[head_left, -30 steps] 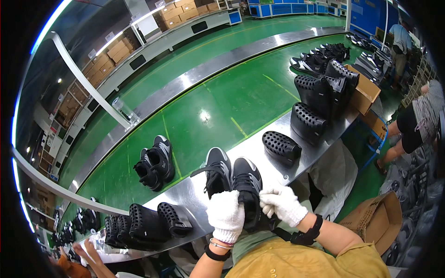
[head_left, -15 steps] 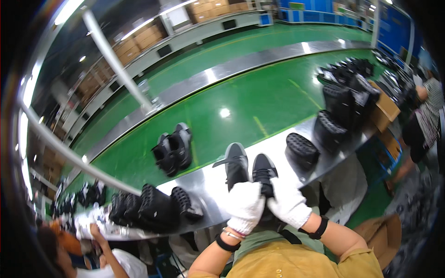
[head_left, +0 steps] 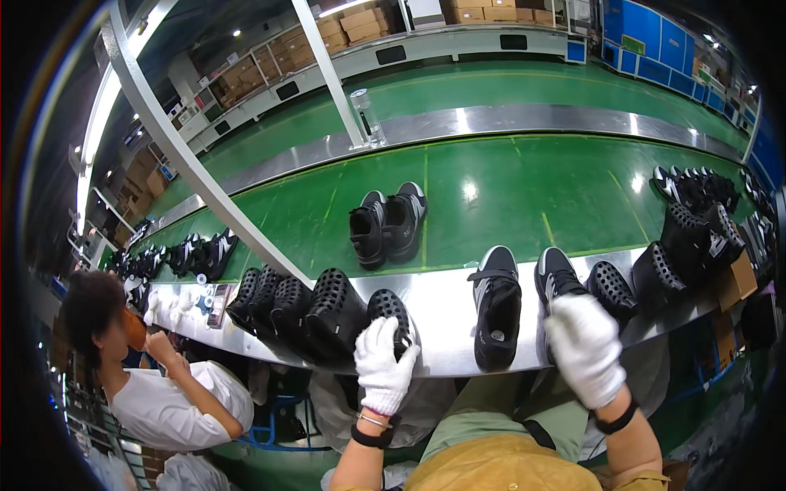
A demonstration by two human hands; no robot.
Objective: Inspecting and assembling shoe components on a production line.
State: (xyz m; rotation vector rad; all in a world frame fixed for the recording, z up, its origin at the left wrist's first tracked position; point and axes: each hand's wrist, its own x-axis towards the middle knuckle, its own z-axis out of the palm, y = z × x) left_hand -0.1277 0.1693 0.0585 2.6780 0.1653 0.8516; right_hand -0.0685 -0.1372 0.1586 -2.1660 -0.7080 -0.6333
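My left hand point(head_left: 385, 368), in a white knit glove, closes round the near end of a black piece with rows of round dimples point(head_left: 390, 306), at the right end of a row. Its fingertips rest on the dimpled face. My right hand point(head_left: 585, 348), gloved too and blurred, is over the heel part of a black and grey lace-up shoe point(head_left: 558, 272); its fingers cannot be made out. Between my hands a matching shoe with a strap point(head_left: 497, 307) lies on the steel ledge point(head_left: 442, 327), toe pointing away.
More black dimpled pieces point(head_left: 332, 307) stand left, others point(head_left: 655, 274) right near a cardboard box point(head_left: 735, 281). A pair of shoes point(head_left: 386, 225) sits on the green surface point(head_left: 483, 217) beyond. A slanted white post point(head_left: 205, 184) rises left. A co-worker in white point(head_left: 176, 393) sits left.
My hands have come apart from the two shoes. My left hand has moved left to the dimpled piece; my right stays by the right shoe. The view has swung left.
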